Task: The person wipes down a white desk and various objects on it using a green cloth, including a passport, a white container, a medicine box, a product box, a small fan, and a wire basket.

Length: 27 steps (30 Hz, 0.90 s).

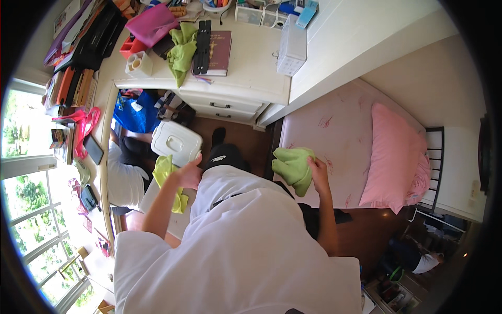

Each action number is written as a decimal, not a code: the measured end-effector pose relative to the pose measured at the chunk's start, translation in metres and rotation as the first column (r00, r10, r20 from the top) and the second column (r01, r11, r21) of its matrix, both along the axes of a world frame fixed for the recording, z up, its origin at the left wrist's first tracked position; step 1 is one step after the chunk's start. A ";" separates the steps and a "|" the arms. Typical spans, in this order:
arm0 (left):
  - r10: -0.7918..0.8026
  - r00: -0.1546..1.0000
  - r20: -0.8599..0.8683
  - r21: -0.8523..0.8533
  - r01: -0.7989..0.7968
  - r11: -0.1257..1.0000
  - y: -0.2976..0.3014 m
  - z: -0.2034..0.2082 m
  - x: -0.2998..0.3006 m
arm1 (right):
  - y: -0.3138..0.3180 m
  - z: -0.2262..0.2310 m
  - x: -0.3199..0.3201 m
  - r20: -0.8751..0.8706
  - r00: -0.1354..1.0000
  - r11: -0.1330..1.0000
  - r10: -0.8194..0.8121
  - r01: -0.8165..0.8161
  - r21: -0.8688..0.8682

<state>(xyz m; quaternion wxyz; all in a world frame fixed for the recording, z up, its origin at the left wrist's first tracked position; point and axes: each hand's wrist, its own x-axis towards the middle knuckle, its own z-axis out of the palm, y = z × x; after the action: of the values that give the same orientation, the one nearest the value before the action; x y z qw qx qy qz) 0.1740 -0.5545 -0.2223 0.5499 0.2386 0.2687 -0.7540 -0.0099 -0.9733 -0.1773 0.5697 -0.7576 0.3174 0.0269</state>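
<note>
1. At my far left, bright panes of a window (pixel 32 191) show green leaves outside, and a pink strap (pixel 85 133) lies nearer me along the cluttered sill side.
2. A white lidded box (pixel 180 140) stands just beyond my left hand (pixel 191 174), its lid on and its handle facing up.
3. A yellow-green cloth (pixel 163 166) shows on both sides of my left wrist, partly hidden by it. My fingers curl near the box's edge; I cannot tell whether they are clamped on the cloth or touch the box.
4. Farther off, a green cloth (pixel 182 52) lies crumpled on the white desk (pixel 256 63), its tip over the front edge, with a dark red book (pixel 222 60) to its right.
5. A light green cloth (pixel 293 170) hangs in folds from my right hand (pixel 320 177), whose thumb and fingers are closed on its right edge, over the near side of the bed (pixel 334 112).
6. At the right, a pink pillow (pixel 389 157) rests on that bed, near a black rail (pixel 436 162).
</note>
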 end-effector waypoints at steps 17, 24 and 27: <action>-0.205 -0.617 0.760 0.061 -0.246 0.967 -0.422 0.172 0.269 | 0.037 0.145 0.102 0.189 0.925 0.752 0.330 -0.137 -0.645; 0.087 -0.411 0.908 -0.119 -0.054 0.991 -0.400 0.184 0.285 | 0.030 0.137 0.128 0.291 0.909 0.848 0.299 -0.113 -0.517; 0.618 -0.128 0.776 -0.622 0.008 0.783 -0.350 0.188 0.288 | 0.048 0.153 0.166 0.539 0.796 0.948 -0.277 0.135 0.288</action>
<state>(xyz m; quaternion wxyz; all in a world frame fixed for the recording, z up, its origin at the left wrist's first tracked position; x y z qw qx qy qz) 0.4623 -0.9043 -0.0344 0.7702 0.4969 -0.3309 -0.2246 0.1560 -0.9250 -0.0240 0.7234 -0.6183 0.2070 -0.2270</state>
